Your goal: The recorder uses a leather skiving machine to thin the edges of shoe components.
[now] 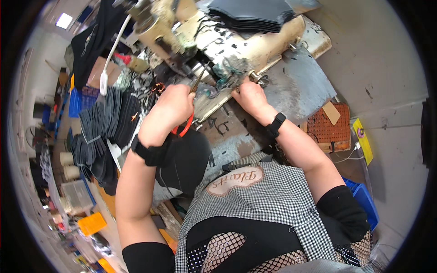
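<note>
My left hand point(170, 107) is closed round a pair of scissors point(188, 125) with orange-red handles. Their dark blades point up toward the metal parts of a worn beige industrial machine point(273, 43). At the machine's near edge, my right hand point(251, 98) has its fingers curled beside a small metal knob point(256, 77). Whatever those fingers grip is hidden. Just above and left of that hand lies a grey-green tangle of scrap or lint point(231, 70). Dark trimmings are scattered round the machine head.
Black cut pieces are stacked on top of the machine point(252, 13). Bundles of dark strips point(109, 118) lie at the left. A large dark panel point(184, 161) rests before me. A white cable point(116, 45) hangs at upper left; an orange-brown woven basket point(328, 127) stands at the right.
</note>
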`<state>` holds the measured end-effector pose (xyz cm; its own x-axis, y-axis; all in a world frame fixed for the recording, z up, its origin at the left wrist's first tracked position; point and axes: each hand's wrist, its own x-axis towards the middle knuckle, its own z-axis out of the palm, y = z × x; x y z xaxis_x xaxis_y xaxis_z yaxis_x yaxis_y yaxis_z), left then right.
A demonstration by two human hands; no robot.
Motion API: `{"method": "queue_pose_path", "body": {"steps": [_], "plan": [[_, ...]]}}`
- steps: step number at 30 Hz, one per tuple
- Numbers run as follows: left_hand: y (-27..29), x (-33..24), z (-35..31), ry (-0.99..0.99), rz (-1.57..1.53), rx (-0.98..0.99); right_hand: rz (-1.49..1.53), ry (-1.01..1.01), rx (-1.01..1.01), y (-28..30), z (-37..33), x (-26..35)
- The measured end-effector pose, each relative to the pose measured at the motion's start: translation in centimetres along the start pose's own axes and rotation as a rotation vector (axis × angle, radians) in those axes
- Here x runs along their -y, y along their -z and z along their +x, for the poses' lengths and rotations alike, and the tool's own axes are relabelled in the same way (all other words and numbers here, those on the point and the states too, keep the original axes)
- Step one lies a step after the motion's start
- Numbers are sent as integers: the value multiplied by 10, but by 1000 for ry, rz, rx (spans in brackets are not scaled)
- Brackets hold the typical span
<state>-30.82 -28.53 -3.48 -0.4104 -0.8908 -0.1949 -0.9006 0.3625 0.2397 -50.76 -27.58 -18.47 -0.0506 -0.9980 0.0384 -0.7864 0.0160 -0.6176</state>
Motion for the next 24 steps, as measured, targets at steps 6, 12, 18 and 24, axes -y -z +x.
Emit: {"method": "queue_pose_path", "body": {"steps": [6, 12, 18, 24], "plan": [[-2, 1, 2, 65, -10, 40, -22, 65, -11, -14, 8, -13], [1, -1, 3, 51, -24, 71, -25, 63, 3, -4, 7, -5], [-5, -3, -6, 80, -132, -36, -90, 76, 30, 2, 7, 0], [-29, -3, -77, -56, -180, -226, -57, 138, -33, -6, 7, -9]]}}
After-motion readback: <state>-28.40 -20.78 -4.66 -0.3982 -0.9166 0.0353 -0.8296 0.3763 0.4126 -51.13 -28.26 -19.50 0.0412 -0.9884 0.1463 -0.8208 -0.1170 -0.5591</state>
